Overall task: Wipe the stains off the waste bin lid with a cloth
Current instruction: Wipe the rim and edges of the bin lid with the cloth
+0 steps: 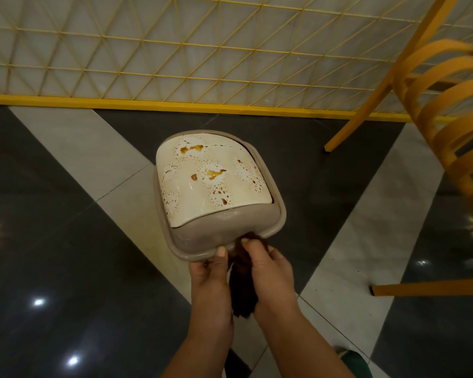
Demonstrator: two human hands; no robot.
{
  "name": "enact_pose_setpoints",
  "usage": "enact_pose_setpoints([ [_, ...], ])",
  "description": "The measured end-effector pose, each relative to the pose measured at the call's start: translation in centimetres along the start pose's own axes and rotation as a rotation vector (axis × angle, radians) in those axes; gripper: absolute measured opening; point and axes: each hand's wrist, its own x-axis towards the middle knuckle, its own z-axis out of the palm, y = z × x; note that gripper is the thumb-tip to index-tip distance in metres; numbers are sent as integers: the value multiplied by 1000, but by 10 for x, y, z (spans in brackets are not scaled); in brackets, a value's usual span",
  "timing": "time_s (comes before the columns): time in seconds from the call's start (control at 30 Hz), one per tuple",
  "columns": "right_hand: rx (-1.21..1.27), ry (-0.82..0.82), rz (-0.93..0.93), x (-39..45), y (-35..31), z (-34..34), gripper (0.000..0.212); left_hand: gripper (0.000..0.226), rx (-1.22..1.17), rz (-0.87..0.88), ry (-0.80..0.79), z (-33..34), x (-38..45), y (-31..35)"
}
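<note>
Nearest the camera, two bare forearms reach forward over the floor toward the grey-beige plastic waste bin lid, which serves here as the landmark. The left hand grips the lid's near rim, with the thumb pressed on top of the rim and the fingers curled out of sight under it, so the hand is clamped on the lid and holds it up above the floor. Just to the right of that hand, the right hand is closed around a dark brown cloth. The cloth's upper end is bunched against the near rim of the lid under the fingertips, and its loose end hangs down between the two wrists.

The lid is a rounded square frame with a glossy cream swing flap set in its middle. The flap is speckled with brown-orange stains: larger blotches lie near its far edge and centre, and fine spots are scattered toward both of its sides.

Below the lid lies a polished floor of dark grey and pale grey tiles that reflects ceiling lights. To the right of the lid stands a yellow-orange slatted chair, with one leg on the floor beyond the lid's far right corner. Beyond the lid's far edge runs a yellow metal grid partition with a solid yellow bottom bar. Near the bottom edge, right of the forearms, something green shows, too cropped to identify.
</note>
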Motion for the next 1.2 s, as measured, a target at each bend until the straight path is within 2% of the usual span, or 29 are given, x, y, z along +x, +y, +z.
enact_pose_setpoints([
  [0.1, 48, 149, 19, 15, -28, -13, 31, 39, -11, 14, -28, 1, -1, -1],
  [0.17, 117, 192, 17, 20, -40, -15, 36, 45, -4, 15, -36, 2, -1, -1],
  [0.27, 53, 130, 36, 9, -22, -4, 27, 29, 6, 33, 8, 5, 1, -2],
  [0.37, 29, -12, 85, -8, 3, 4, 17, 28, -10, -11, 6, 8, 0, 2],
  [0.5, 64, 125, 44, 11, -20, -5, 27, 35, 40, 26, 23, 4, -3, 2],
  [0.6, -38, 115, 84, 24, -36, -10, 36, 52, 33, -37, -54, 0, -2, 8],
  [0.7, -152, 105, 106, 32, -50, -12, 30, 41, 62, -116, -155, -17, 5, 17],
  [0.77, -156, 112, 121, 34, -64, -14, 31, 38, 76, -155, -167, -35, 11, 24],
  [0.93, -206, 103, 142, 33, -77, -18, 36, 12, -47, -36, -125, -48, 16, 31],
  [1.07, -73, 146, 106, 32, -58, -18, 36, 7, -27, 26, -142, -38, 12, 22],
  [1.13, -66, 112, 94, 23, -36, -13, 37, 9, -22, 31, -128, -31, 9, 18],
  [1.2, -67, 47, 102, 7, -10, -3, 28, 9, -20, 21, -121, -26, 6, 14],
])
